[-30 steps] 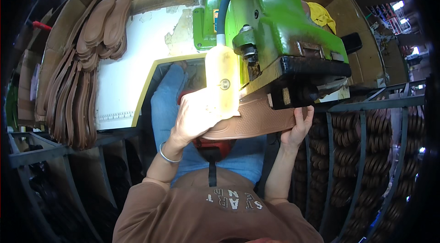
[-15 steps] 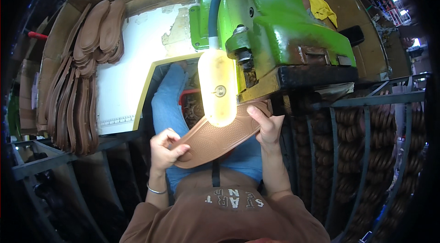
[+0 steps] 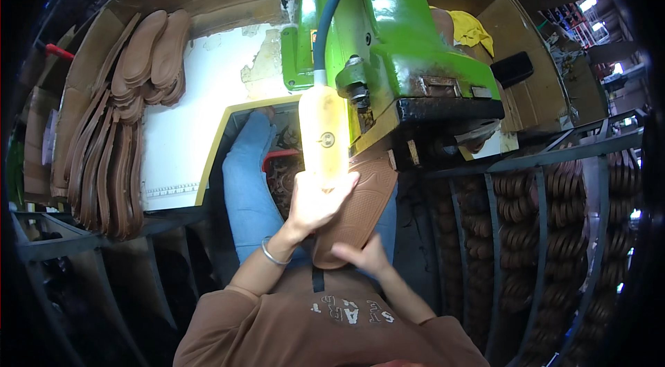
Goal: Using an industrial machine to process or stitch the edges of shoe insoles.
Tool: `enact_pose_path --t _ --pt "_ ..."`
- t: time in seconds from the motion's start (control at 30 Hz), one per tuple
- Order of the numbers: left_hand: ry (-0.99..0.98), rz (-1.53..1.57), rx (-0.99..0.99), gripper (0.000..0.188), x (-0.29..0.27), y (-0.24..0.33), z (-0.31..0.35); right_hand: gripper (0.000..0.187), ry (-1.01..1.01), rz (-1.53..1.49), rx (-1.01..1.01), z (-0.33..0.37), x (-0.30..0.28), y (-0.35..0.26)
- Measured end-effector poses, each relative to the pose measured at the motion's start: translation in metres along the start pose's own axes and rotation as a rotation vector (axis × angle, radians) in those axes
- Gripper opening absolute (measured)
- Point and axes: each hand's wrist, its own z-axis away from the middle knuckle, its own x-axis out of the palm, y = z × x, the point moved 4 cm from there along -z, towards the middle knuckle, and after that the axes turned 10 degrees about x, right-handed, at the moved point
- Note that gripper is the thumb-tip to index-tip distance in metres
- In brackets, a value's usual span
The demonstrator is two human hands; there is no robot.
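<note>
A brown shoe sole (image 3: 366, 204) with a textured face is held lengthwise over my lap, its far end up against the dark working head of a green machine (image 3: 398, 41). My left hand (image 3: 317, 206) is closed on the sole's left edge, just below a glowing lamp (image 3: 324, 124) that partly overlaps the fingertips. At the near end my right hand (image 3: 367, 256) grips the sole, thumb on top and the other fingers hidden beneath or behind the edge.
On the left of the white table (image 3: 183, 138), piled brown soles (image 3: 114, 166) lean against a cardboard wall. A yellow cloth (image 3: 472, 31) and a black phone-like object (image 3: 512, 69) lie beyond the machine. Metal racks (image 3: 540, 228) packed with brown soles stand at the right.
The sole has swung from lying slantwise to pointing away from me. My left hand has moved right and up to its side edge; my right hand has come down to the near end.
</note>
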Motion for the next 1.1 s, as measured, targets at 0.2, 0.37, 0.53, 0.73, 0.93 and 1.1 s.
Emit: enact_pose_path --t 0.2,0.37,0.53,0.73,0.93,1.1 --pt "0.237 0.284 0.114 0.01 0.0 0.0 0.017 0.038 -0.07 -0.16 0.25 0.059 -0.045 0.041" --pt "0.072 0.463 -0.069 0.029 0.012 -0.03 0.031 0.036 0.27 -0.383 0.029 0.069 -0.124 0.014" --pt "0.014 0.585 -0.07 0.04 0.024 -0.017 0.021 0.028 0.492 -0.366 -0.147 0.035 -0.165 -0.051" --pt "-0.078 0.395 0.06 0.032 -0.014 -0.011 -0.001 0.022 0.31 -0.168 -0.259 -0.04 -0.165 -0.113" --pt "-0.125 0.296 0.148 0.028 -0.08 -0.007 -0.01 0.037 0.054 -0.214 -0.265 -0.077 -0.125 -0.109" --pt "0.015 0.366 0.004 0.026 -0.129 -0.033 0.002 0.012 0.083 -0.021 -0.216 -0.075 -0.074 -0.102"
